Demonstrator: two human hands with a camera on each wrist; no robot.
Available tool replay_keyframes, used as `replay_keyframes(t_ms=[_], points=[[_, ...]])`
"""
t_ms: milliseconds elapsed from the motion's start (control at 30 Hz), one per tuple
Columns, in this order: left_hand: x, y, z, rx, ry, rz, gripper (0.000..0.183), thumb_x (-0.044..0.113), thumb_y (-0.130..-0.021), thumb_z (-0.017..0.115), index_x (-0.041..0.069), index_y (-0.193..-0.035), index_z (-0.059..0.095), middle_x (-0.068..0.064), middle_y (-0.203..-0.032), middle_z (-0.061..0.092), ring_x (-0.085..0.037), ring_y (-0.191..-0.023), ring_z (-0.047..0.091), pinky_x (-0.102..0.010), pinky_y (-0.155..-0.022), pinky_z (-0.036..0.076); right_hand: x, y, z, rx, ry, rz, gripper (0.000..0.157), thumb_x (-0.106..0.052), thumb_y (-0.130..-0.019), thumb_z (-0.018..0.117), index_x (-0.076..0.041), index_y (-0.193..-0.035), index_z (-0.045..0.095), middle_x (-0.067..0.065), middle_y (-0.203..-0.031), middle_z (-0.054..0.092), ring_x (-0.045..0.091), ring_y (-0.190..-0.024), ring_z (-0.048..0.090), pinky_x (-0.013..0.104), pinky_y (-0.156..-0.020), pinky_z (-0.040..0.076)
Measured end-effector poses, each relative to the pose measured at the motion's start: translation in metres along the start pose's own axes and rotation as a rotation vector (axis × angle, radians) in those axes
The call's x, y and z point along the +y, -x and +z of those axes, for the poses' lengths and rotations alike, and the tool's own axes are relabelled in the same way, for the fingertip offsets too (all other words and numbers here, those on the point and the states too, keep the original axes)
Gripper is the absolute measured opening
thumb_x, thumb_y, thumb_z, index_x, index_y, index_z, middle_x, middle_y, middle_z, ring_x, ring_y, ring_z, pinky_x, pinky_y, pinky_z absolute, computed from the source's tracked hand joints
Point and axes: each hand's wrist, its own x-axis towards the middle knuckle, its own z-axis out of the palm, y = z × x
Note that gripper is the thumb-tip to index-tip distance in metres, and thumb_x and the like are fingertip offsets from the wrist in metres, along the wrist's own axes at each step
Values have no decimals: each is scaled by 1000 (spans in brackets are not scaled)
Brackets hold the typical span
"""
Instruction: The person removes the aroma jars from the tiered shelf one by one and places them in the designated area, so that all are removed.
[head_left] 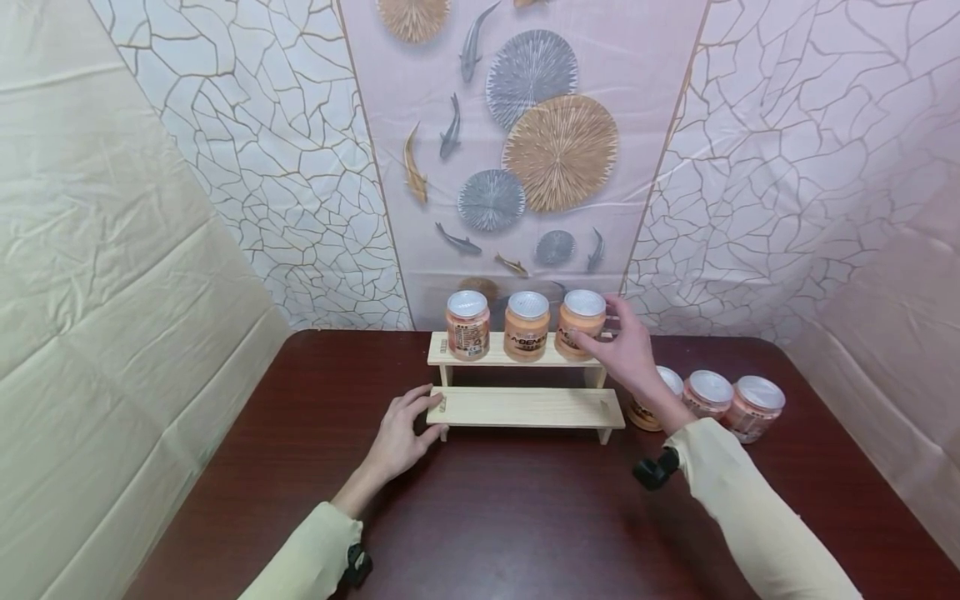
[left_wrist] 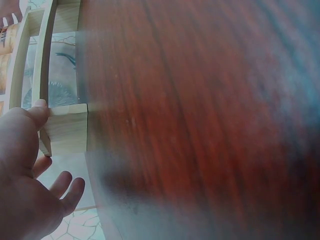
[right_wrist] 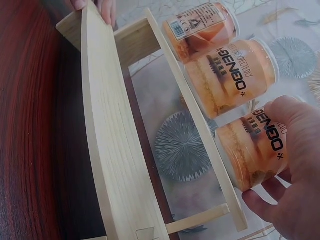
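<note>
A two-tier pale wooden shelf (head_left: pixel 525 406) stands on the dark table. Its upper tier carries three orange-labelled jars with silvery lids: a left jar (head_left: pixel 468 327), a middle jar (head_left: pixel 527 328) and a right jar (head_left: pixel 580 321). My right hand (head_left: pixel 628 354) grips the right jar, thumb on the near side and fingers around the far side. In the right wrist view, that jar (right_wrist: pixel 252 145) sits at the tier's end. My left hand (head_left: pixel 397 437) pinches the left end of the lower tier, its thumb on the front edge in the left wrist view.
Right of the shelf, three more jars stand in a row on the table (head_left: pixel 495 517): one partly behind my right forearm, a middle one (head_left: pixel 708 393) and an outer one (head_left: pixel 753 408). A patterned cloth wall (head_left: pixel 517 250) rises behind the table.
</note>
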Motion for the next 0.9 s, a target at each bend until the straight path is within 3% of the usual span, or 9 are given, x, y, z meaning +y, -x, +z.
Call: replay_keyframes(t_ms=[333, 567, 733, 900], points=[[0, -1, 1, 2, 0, 4, 46, 13, -84, 82, 4, -127, 68, -21, -138, 56, -45, -120, 51, -58, -97, 42, 1, 0, -1, 22, 2, -20, 69, -14, -82, 83, -1, -140, 47, 25, -124, 55, 42, -105, 59, 50, -86, 52], [1, 1, 0, -6, 4, -9, 46, 13, -85, 81, 4, -128, 68, -21, -138, 56, -46, -120, 51, -60, -96, 43, -2, 3, -5, 21, -20, 19, 70, -17, -83, 83, -2, -141, 47, 24, -126, 54, 42, -109, 57, 54, -90, 50], [2, 0, 0, -6, 3, -10, 46, 14, -85, 81, 4, -128, 68, -21, -138, 56, -46, -121, 51, -60, -96, 43, -5, 6, -11, 31, -6, 46, 72, -20, -83, 83, -4, -144, 46, 23, -129, 55, 39, -113, 55, 48, -88, 51], [1, 0, 0, -1, 1, 1, 45, 14, -85, 81, 4, -127, 68, -20, -138, 56, -46, -120, 51, -59, -95, 43, -7, 11, -19, 53, 25, 15, 71, -17, -82, 83, -1, -142, 48, 23, -127, 57, 37, -114, 55, 48, -86, 52]])
